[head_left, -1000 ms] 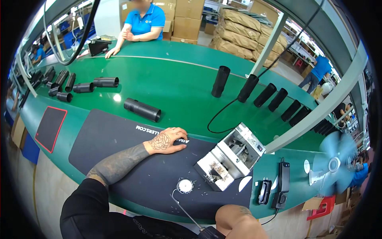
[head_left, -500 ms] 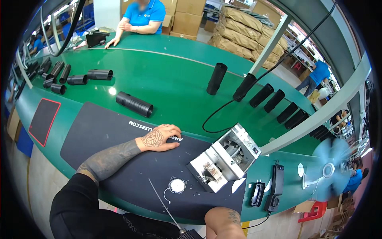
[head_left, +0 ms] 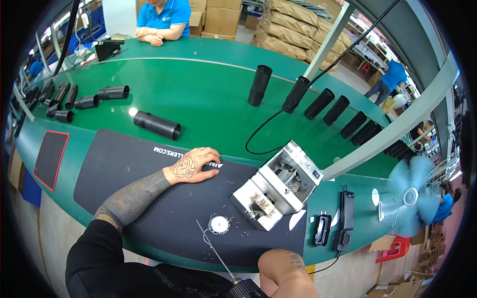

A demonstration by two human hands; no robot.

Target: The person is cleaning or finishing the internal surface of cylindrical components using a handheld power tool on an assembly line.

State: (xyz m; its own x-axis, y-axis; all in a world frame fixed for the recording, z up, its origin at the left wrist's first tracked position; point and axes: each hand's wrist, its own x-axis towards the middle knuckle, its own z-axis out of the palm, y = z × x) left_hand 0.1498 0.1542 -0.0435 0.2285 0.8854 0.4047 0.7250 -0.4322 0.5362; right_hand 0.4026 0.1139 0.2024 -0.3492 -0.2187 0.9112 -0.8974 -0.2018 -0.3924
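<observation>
My left hand [head_left: 193, 165] lies palm down near the far edge of the dark desk mat [head_left: 124, 174], thumb apart from the fingers, holding nothing. Of my right arm [head_left: 284, 270], only a bare, bent part shows at the lower edge; the hand itself is out of the picture. Beside that arm, a power screwdriver [head_left: 244, 289] with a long thin bit points up and left. Its bit tip reaches close to a small round white-faced part [head_left: 219, 224] with a thin wire. Several small screws are scattered around that part. Right of my left hand stands a white screw feeder [head_left: 278, 187].
A black perforated tube [head_left: 157, 125] lies beyond the mat; several more lie left or stand right. A black cable [head_left: 254, 133] crosses the table. At right are a black tool case [head_left: 323, 229] and a spinning fan [head_left: 410, 197]. A co-worker [head_left: 164, 22] sits opposite.
The view has shifted slightly. The screwdriver and its bit have moved up and right, nearer the round part. My left hand rests where it was. The co-worker has drawn both hands together.
</observation>
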